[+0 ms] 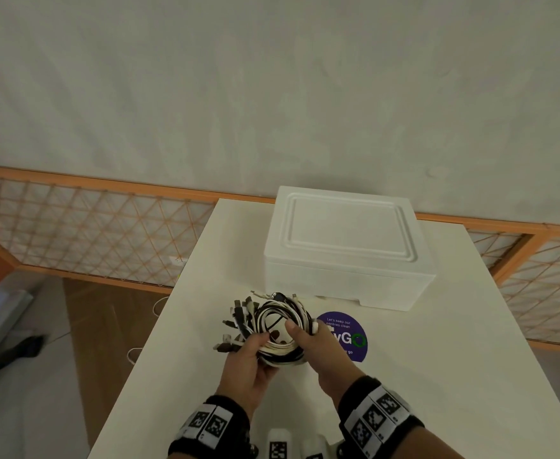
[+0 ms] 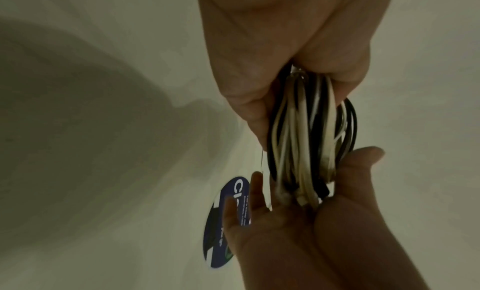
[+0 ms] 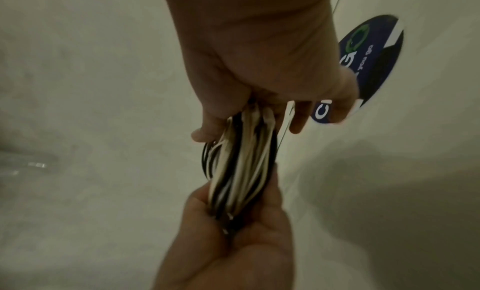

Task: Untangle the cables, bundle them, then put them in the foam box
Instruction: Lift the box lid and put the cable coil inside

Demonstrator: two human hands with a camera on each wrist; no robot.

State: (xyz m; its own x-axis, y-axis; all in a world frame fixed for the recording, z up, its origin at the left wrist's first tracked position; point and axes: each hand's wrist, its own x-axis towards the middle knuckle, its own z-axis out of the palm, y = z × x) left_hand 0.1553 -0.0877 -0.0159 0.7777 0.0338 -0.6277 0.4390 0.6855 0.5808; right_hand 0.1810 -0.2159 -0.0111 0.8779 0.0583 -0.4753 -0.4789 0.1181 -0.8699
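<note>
Both hands hold the cables [image 1: 277, 326] as one coil above the tabletop [image 1: 437, 376]: the left hand [image 1: 250, 362] and the right hand [image 1: 318, 346] each curl tightly around a side. The foam box [image 1: 348, 246] sits just behind, lid on. Nothing ties the coil, so freeing a hand for the lid could let it spring apart.

Head view: right hand [image 1: 318, 351] covers the left part of the sticker [image 1: 348, 336]; its large lettering reads only in part. Lid hides the inside of the foam box [image 1: 345, 246]. Fingers of both hands lie under the coil [image 1: 272, 329], unseen. Frame bottom cuts off both forearms. Wrist views: cables and sticker print smeared by blur; plug types cannot be told.
</note>
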